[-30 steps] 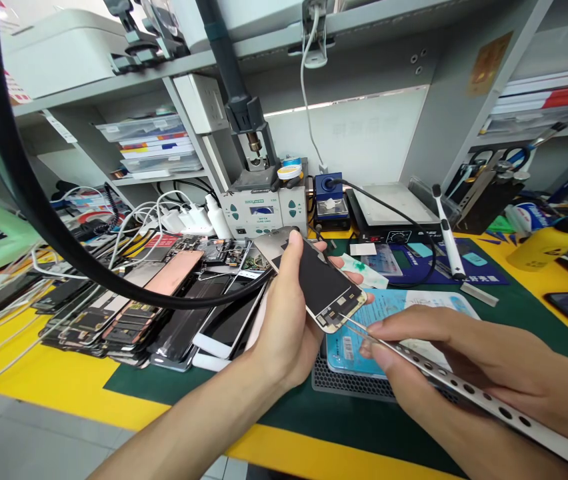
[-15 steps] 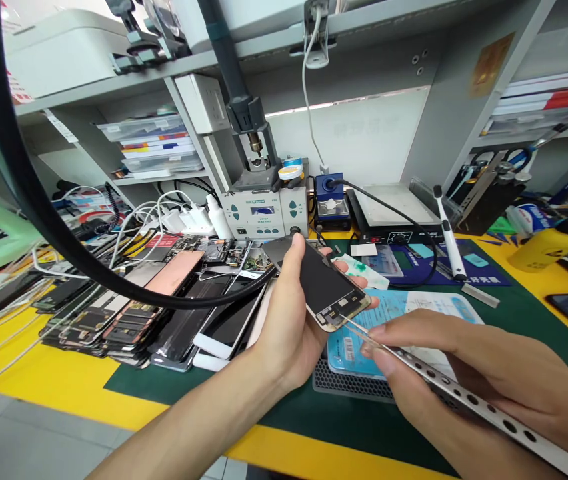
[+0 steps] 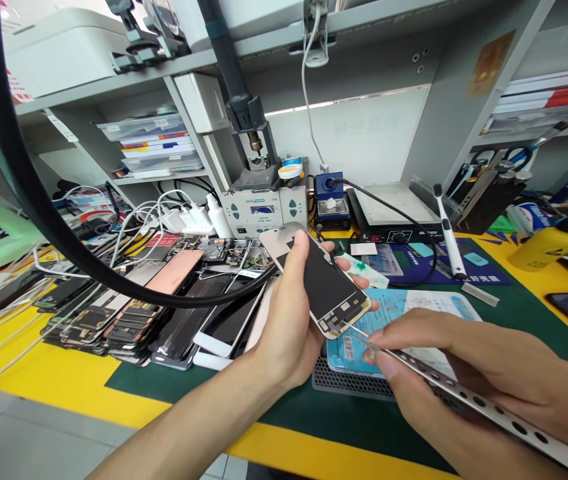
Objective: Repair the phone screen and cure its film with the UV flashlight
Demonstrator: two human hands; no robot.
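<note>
My left hand (image 3: 289, 320) grips a phone screen (image 3: 331, 283) by its long edges, thumb across its black-and-silver back. The screen is tilted, its lower end with small connectors and a flex cable facing my right side. Between the thumb and fingers of my right hand (image 3: 444, 360) is a pair of perforated metal tweezers (image 3: 457, 387). Their tips reach the lower end of the screen, near the connectors; whether they pinch anything is too small to tell. Below the screen lies a blue-and-white packet (image 3: 364, 347) on a dark perforated pad (image 3: 354, 383).
Stacked phones and screens (image 3: 164, 300) lie left, under white cables. A black hose (image 3: 89, 267) arcs across the left. Behind stand a soldering station (image 3: 264, 210) and a flat heating plate (image 3: 389, 207). A yellow bottle (image 3: 544, 247) and a white brush (image 3: 449, 233) are right.
The phone screen has tilted in my left hand, so its silver upper part now catches the light. The tweezers have shifted slightly left and down along with its lower end.
</note>
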